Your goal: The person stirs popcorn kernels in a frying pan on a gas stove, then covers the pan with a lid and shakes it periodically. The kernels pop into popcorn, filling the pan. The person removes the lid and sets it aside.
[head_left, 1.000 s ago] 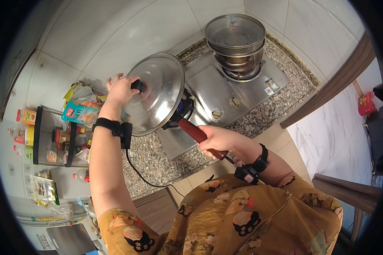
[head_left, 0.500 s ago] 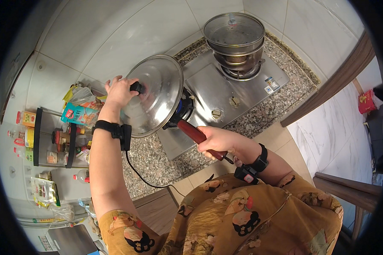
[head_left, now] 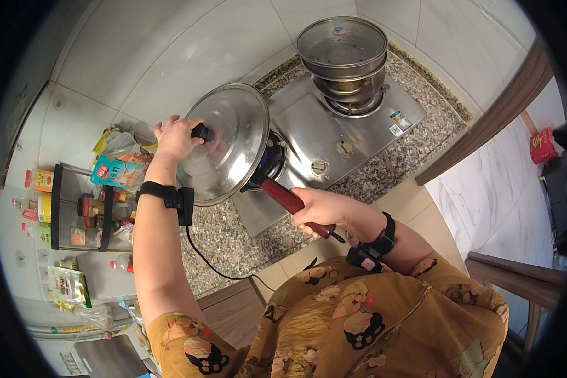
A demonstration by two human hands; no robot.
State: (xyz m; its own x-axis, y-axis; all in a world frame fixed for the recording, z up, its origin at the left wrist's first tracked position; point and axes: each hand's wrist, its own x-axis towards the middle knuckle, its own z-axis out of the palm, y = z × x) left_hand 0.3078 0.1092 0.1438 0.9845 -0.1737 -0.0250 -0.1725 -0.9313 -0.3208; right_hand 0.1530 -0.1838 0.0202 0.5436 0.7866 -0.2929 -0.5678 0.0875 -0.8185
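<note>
My left hand (head_left: 179, 140) pinches the black knob (head_left: 200, 132) of a large see-through lid (head_left: 236, 126) with a metal rim. That lid lies tilted over a pan on the left burner (head_left: 273, 154), hiding most of the pan. A bluish flame glimmers beside the pan. My right hand (head_left: 322, 209) is wrapped round the pan's reddish-brown handle (head_left: 281, 194), which points toward my body. Black straps with small devices sit on both my wrists, and a cable runs from the left one.
On the far right burner stands a stacked metal steamer pot (head_left: 349, 79) with a glass lid. Two knobs mark the front of the steel gas stove (head_left: 309, 138). Granite counter (head_left: 217, 246) surrounds it. Left are seasoning packets (head_left: 116, 167) and a black-framed rack (head_left: 82, 208) of jars and bottles.
Both hands keep their grips on the lid knob and the pan handle. The view has shifted very slightly; nothing else visibly differs.
</note>
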